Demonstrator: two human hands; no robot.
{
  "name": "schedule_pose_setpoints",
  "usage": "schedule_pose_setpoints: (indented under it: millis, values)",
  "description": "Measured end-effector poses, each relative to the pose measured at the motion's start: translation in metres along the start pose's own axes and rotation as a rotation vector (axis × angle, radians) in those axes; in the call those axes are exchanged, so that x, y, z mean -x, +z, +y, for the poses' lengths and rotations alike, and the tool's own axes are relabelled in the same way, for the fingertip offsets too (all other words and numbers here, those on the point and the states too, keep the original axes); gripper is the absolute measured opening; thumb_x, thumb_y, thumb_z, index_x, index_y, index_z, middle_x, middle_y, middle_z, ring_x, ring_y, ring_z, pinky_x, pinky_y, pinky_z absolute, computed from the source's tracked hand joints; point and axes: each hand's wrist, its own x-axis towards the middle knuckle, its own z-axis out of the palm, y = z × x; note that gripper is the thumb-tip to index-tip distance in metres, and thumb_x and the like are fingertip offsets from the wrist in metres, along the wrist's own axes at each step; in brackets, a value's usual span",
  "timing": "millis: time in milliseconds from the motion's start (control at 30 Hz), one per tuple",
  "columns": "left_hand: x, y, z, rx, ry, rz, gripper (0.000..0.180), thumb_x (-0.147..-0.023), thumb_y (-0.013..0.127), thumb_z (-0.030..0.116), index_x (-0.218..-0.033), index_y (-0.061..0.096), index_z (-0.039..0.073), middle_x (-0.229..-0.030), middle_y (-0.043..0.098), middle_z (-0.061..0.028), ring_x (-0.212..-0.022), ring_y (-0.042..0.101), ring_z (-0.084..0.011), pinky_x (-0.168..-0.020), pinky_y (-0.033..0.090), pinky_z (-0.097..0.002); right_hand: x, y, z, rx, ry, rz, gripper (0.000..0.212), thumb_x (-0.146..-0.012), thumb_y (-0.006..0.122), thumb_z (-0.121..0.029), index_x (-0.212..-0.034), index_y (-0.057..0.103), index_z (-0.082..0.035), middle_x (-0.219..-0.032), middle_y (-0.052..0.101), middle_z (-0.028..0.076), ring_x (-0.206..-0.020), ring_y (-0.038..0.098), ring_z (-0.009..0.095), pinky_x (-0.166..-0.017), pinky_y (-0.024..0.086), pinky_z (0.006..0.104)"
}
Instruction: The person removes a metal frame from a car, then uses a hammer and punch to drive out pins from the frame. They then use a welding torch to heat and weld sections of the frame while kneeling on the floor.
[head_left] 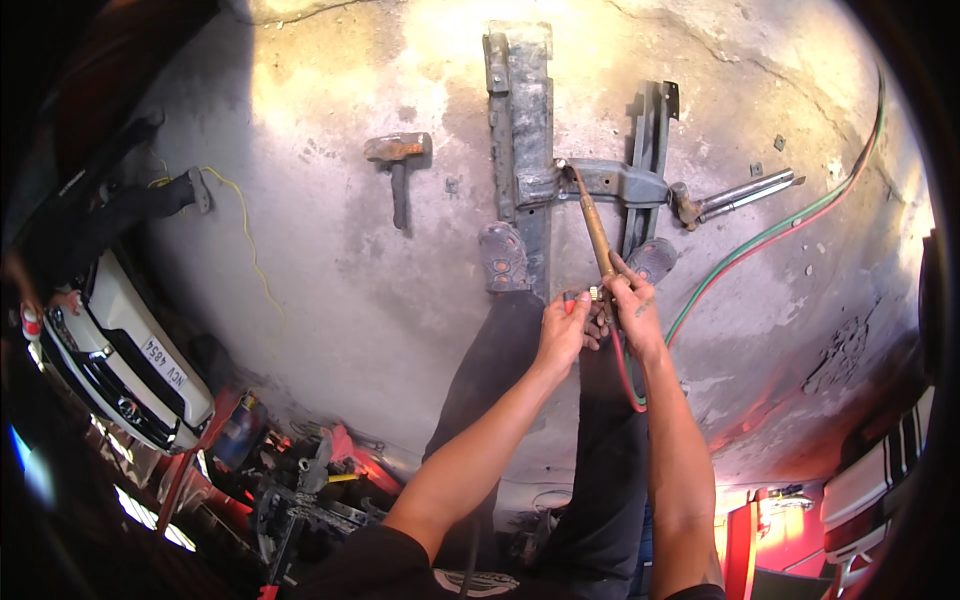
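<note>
My right hand (636,312) is wrapped around the handle of a brass gas torch (595,230). The torch slants up and away, its dark tip over the left end of a short grey metal crosspiece (602,184). Close beside the torch's rear end, my left hand (565,332) pinches a small red object (570,301); its kind is unclear. A brass valve knob (596,293) shows between the two hands. The crosspiece joins a long steel beam (533,110) to a shorter grey rail (650,150) on the right. My shoes stand at the near ends of these pieces.
A sledgehammer (398,148) lies left of the beam. Right of the rail is a metal-handled hammer (735,198). Twin red and green hoses (770,238) curve along the right. At left, another person's leg (150,207) and a white car bumper (150,350) show; tools are piled below.
</note>
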Motion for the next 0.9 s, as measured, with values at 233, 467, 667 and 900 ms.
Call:
schedule_pose_setpoints:
  millis: [233, 467, 667, 900]
  values:
    - [-0.012, -0.003, -0.007, -0.031, 0.017, -0.040, 0.019, -0.105, 0.057, 0.021, -0.111, 0.057, 0.003, -0.085, 0.068, -0.0078, -0.061, 0.068, -0.0173, -0.051, 0.054, -0.0279, 0.004, -0.001, -0.003, -0.008, 0.024, -0.020, 0.061, -0.095, 0.058, -0.013, -0.150, 0.041, 0.007, -0.074, 0.061, 0.004, -0.050, 0.055, 0.012, -0.044, 0.046, 0.0268]
    - [-0.016, 0.000, -0.007, -0.009, 0.015, -0.020, 0.016, -0.105, 0.058, 0.021, -0.103, 0.056, 0.005, -0.076, 0.067, -0.0068, -0.056, 0.066, -0.0170, -0.049, 0.052, -0.0273, 0.000, -0.002, 0.001, 0.010, 0.001, 0.006, 0.062, -0.093, 0.058, -0.014, -0.148, 0.043, 0.009, -0.068, 0.059, 0.004, -0.052, 0.055, 0.012, -0.045, 0.047, 0.0279]
    - [-0.019, 0.001, -0.007, -0.058, 0.033, -0.015, 0.017, -0.105, 0.057, 0.021, -0.101, 0.056, 0.004, -0.073, 0.066, -0.0068, -0.055, 0.063, -0.0152, -0.045, 0.045, -0.0254, 0.006, -0.001, -0.009, -0.021, 0.044, -0.029, 0.063, -0.094, 0.057, -0.014, -0.150, 0.039, 0.009, -0.068, 0.060, 0.006, -0.050, 0.056, 0.014, -0.045, 0.046, 0.0284]
    - [-0.023, -0.003, -0.012, -0.050, 0.003, -0.023, 0.019, -0.105, 0.057, 0.022, -0.101, 0.057, 0.003, -0.072, 0.065, -0.0072, -0.055, 0.062, -0.0138, -0.044, 0.043, -0.0251, 0.008, 0.000, -0.009, -0.033, 0.049, -0.032, 0.063, -0.094, 0.056, -0.014, -0.150, 0.039, 0.009, -0.067, 0.061, 0.008, -0.049, 0.057, 0.014, -0.043, 0.045, 0.0287]
